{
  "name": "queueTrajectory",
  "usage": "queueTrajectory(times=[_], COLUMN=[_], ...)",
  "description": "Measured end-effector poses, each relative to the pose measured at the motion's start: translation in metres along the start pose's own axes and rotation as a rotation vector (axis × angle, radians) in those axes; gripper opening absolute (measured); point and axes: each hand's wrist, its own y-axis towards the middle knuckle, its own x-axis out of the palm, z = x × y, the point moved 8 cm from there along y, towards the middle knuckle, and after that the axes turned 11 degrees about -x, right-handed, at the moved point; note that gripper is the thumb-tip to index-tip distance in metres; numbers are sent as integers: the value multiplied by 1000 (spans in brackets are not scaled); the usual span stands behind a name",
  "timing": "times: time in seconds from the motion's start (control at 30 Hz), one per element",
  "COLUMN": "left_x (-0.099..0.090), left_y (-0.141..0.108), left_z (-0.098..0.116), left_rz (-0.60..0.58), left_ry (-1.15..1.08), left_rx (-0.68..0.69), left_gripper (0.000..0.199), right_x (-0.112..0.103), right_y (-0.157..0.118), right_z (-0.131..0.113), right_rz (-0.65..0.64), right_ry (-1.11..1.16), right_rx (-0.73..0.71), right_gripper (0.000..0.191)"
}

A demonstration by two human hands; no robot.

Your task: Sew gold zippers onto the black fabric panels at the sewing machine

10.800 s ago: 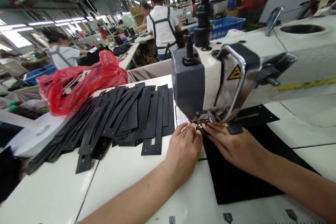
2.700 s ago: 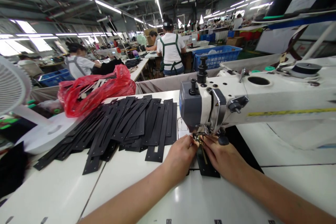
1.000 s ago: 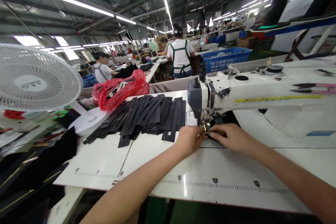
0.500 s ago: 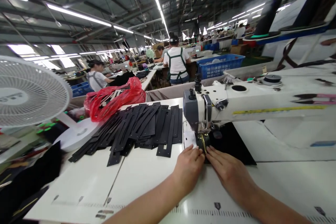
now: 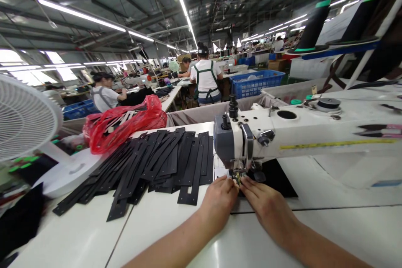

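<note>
A white and grey sewing machine (image 5: 301,134) stands in front of me, its needle and presser foot right ahead of my fingertips. Under the foot runs a zipper (image 5: 238,179) with gold teeth, next to black fabric (image 5: 278,180) that spreads to the right. My left hand (image 5: 220,201) has its fingers bent and drawn together at the zipper's left edge. On the other side, my right hand (image 5: 266,203) lies with fingers stretched forward, pressing on the black fabric beside the zipper. My fingertips hide part of the zipper and the seam.
Many black strips with slots (image 5: 163,163) lie piled left of the machine. Behind them sits a red plastic bag (image 5: 125,123). A white fan (image 5: 28,121) stands at far left, thread cones (image 5: 314,25) at upper right. Co-workers sit beyond, near a blue crate (image 5: 257,83).
The zipper has gone further under the presser foot, with less of its gold teeth showing. Both hands have followed it closer to the needle. The camera view has shifted slightly.
</note>
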Motion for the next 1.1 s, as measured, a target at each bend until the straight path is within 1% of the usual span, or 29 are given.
queueTrajectory(times=[0.1,0.2,0.27,0.37,0.47,0.57,0.7,0.87,1.1], left_x=[2,6,11,15,17,16,16,19,19], left_y=[-1,-7,-10,-9,-4,-1,1,2,0], left_z=[-5,-16,-22,-25,-26,-27,-27,-31,-31], left_rz=[-5,-44,-84,-107,-110,-120,-139,-125,-110], left_ry=[-32,-155,-230,-239,-206,-176,-161,-134,-129], left_rx=[-43,-168,-224,-223,-214,-217,-215,-226,-213], left_gripper=[22,16,15,16,17,17,15,17,15], right_x=[2,3,3,5,9,13,15,16,15], right_y=[5,12,14,14,9,6,9,10,1], right_z=[6,11,14,17,19,22,25,27,28], right_rz=[-11,-24,-30,-36,-49,-40,-29,-35,12], right_ry=[21,46,63,83,129,151,133,125,42], right_rx=[14,38,53,63,87,109,114,102,85], right_gripper=[41,43,44,40,34,31,31,30,29])
